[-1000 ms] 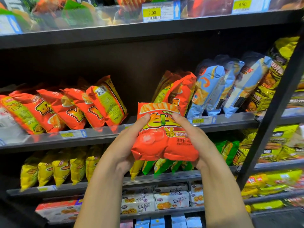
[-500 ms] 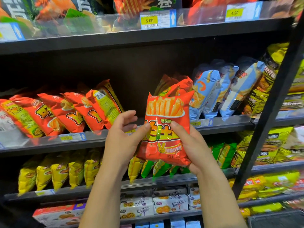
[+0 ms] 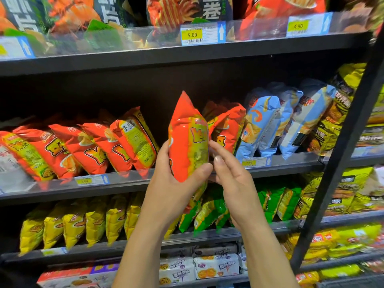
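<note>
I see four dark shelves, one above the other. The top shelf (image 3: 187,57) carries dark bags (image 3: 112,15) behind a clear lip, which bears a 5.00 tag (image 3: 192,35) and a 4.90 tag (image 3: 298,27). On the middle shelf (image 3: 128,183) a row of red bags (image 3: 91,146) leans with tops tilted left. Further right stand more red bags (image 3: 228,125), touching blue bags (image 3: 268,121), then yellow-black bags (image 3: 340,113) by the post (image 3: 340,163). The third shelf (image 3: 207,240) holds yellow bags (image 3: 72,223) and green bags (image 3: 272,202). White packs (image 3: 216,265) lie on the lowest.
</note>
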`<action>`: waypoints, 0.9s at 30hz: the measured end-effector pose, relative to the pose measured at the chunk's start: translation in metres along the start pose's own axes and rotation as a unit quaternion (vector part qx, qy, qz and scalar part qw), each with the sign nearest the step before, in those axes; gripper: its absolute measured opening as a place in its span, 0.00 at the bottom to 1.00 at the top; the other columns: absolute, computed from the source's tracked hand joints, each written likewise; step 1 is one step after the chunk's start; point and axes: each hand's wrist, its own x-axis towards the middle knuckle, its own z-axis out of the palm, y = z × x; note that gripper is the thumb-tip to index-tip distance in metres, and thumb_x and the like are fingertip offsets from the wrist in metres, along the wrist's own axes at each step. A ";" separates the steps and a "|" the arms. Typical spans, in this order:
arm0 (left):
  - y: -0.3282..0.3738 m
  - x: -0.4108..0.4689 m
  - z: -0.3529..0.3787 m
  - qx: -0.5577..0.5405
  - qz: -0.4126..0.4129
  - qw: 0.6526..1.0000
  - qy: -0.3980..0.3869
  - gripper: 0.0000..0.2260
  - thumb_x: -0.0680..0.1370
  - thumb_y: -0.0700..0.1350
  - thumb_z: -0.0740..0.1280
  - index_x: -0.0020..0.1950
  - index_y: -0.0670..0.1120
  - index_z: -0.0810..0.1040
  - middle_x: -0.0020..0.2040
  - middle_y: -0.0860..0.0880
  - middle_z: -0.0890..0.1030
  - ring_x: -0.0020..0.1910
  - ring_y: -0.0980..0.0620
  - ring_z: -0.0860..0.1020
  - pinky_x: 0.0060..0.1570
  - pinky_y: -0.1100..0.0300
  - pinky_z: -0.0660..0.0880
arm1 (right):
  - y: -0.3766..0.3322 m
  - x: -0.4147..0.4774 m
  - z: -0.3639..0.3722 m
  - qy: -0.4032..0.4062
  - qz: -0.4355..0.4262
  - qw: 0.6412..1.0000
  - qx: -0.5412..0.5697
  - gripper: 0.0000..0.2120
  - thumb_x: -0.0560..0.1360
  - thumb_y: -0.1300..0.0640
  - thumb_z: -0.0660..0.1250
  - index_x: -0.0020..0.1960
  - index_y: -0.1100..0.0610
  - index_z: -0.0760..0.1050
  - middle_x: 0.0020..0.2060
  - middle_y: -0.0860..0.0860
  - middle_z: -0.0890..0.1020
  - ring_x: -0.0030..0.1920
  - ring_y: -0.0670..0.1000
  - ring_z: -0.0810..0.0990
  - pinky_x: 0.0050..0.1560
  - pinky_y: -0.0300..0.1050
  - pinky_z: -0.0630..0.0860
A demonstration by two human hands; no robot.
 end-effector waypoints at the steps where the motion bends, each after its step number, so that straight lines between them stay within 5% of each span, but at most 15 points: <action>1: -0.001 0.001 -0.001 -0.022 -0.005 1.000 0.010 0.41 0.67 0.67 0.78 0.77 0.64 0.67 0.64 0.60 0.82 0.61 0.59 0.82 0.63 0.48 0.80 | 0.001 0.000 0.000 0.008 -0.010 1.000 -0.003 0.14 0.84 0.49 0.65 0.68 0.36 0.78 0.67 0.38 0.82 0.69 0.42 0.79 0.70 0.58 0.76; 4: -0.002 0.002 -0.004 -0.132 -0.039 0.990 0.024 0.34 0.71 0.51 0.82 0.74 0.55 0.72 0.61 0.52 0.86 0.59 0.49 0.85 0.59 0.43 0.82 | 0.004 0.002 0.000 0.040 -0.029 0.999 -0.005 0.18 0.81 0.56 0.72 0.67 0.40 0.79 0.63 0.42 0.84 0.60 0.42 0.83 0.60 0.46 0.81; 6: -0.001 0.000 -0.006 -0.201 -0.061 0.977 0.029 0.29 0.72 0.47 0.78 0.72 0.52 0.73 0.60 0.48 0.87 0.58 0.45 0.86 0.58 0.42 0.82 | 0.005 0.003 -0.002 0.055 -0.018 0.998 0.002 0.21 0.75 0.51 0.76 0.67 0.39 0.78 0.62 0.43 0.84 0.58 0.43 0.83 0.55 0.40 0.80; 10: -0.003 -0.003 -0.009 -0.258 -0.076 0.963 -0.002 0.24 0.74 0.46 0.76 0.69 0.54 0.77 0.60 0.48 0.87 0.58 0.45 0.86 0.56 0.43 0.83 | 0.003 0.006 -0.004 -0.018 0.070 0.995 0.064 0.41 0.68 0.37 0.81 0.76 0.47 0.72 0.69 0.46 0.81 0.70 0.44 0.79 0.67 0.45 0.77; 15: -0.014 0.000 -0.013 -0.244 -0.072 0.967 -0.028 0.24 0.74 0.50 0.74 0.70 0.56 0.77 0.63 0.49 0.86 0.62 0.45 0.85 0.60 0.42 0.80 | -0.006 0.003 -0.006 -0.084 0.076 0.987 0.110 0.21 0.77 0.51 0.68 0.69 0.55 0.77 0.61 0.51 0.87 0.63 0.52 0.85 0.58 0.44 0.82; 19: -0.022 0.004 -0.017 -0.219 -0.059 0.972 -0.056 0.27 0.72 0.55 0.75 0.70 0.52 0.78 0.64 0.47 0.85 0.63 0.44 0.84 0.58 0.49 0.83 | -0.001 0.005 -0.009 -0.065 0.063 0.992 0.091 0.20 0.77 0.53 0.69 0.68 0.54 0.78 0.60 0.50 0.87 0.61 0.50 0.85 0.56 0.41 0.82; 23: -0.024 0.007 -0.019 -0.196 -0.069 0.976 -0.065 0.23 0.75 0.46 0.79 0.69 0.49 0.78 0.61 0.47 0.87 0.60 0.45 0.86 0.51 0.54 0.84 | 0.003 0.008 -0.010 -0.059 0.054 0.996 0.044 0.19 0.78 0.53 0.71 0.68 0.53 0.78 0.60 0.50 0.87 0.61 0.51 0.85 0.59 0.48 0.83; 27: -0.022 0.011 -0.020 -0.191 -0.082 0.978 -0.026 0.22 0.73 0.43 0.74 0.67 0.48 0.79 0.59 0.46 0.88 0.58 0.44 0.86 0.55 0.46 0.83 | 0.009 0.015 -0.010 -0.080 0.070 0.994 0.015 0.26 0.77 0.42 0.74 0.71 0.51 0.76 0.64 0.49 0.85 0.65 0.51 0.83 0.65 0.55 0.80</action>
